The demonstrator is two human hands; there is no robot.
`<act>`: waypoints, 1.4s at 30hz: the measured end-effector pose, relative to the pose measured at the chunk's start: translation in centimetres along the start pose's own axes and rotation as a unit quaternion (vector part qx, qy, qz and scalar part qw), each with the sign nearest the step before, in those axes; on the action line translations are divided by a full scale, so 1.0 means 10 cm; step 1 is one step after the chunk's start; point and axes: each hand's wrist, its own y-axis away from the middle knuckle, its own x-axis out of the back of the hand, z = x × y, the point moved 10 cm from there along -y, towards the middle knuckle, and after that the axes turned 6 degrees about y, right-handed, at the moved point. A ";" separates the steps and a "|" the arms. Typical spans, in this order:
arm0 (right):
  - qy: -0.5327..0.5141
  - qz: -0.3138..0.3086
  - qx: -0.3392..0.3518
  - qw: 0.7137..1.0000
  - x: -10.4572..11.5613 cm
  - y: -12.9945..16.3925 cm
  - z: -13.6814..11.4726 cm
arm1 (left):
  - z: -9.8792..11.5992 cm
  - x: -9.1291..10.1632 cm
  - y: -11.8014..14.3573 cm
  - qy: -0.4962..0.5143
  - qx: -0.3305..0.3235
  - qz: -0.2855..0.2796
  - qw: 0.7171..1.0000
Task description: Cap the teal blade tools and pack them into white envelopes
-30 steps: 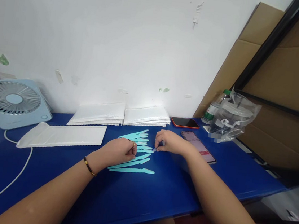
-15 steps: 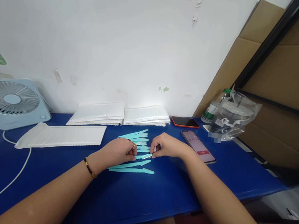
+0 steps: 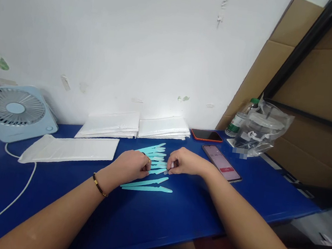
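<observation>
Several turquoise eyebrow razors (image 3: 147, 181) lie fanned in a rough column on the blue table, blade ends toward the right. My left hand (image 3: 132, 165) reaches over their handles, thumb and fingers pinched on one eyebrow razor (image 3: 156, 172), whose blade end points right. Opposite it, my right hand (image 3: 181, 161) is closed at the blade ends. A small clear cap (image 3: 165, 172) shows at its fingertips, a little apart from that razor. Something whitish is tucked in the right fingers, too small to make out. Two razors lie nearer to me, untouched.
Two stacks of white packets (image 3: 110, 123) stand against the wall. A single white packet (image 3: 72, 150) lies left, beside a blue fan (image 3: 14, 112) with its white cable. To the right are two phones (image 3: 221, 163), a bottle (image 3: 239, 119) and a bagged cup (image 3: 262, 128).
The clear piece at my right fingertips has come away from the razor's blade end. My left hand has shifted slightly left with the razor. The view has moved a little.
</observation>
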 end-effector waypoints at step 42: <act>-0.026 -0.067 -0.090 0.993 0.08 0.21 0.31 | 0.06 -0.03 0.02 0.100 0.006 -0.040 0.994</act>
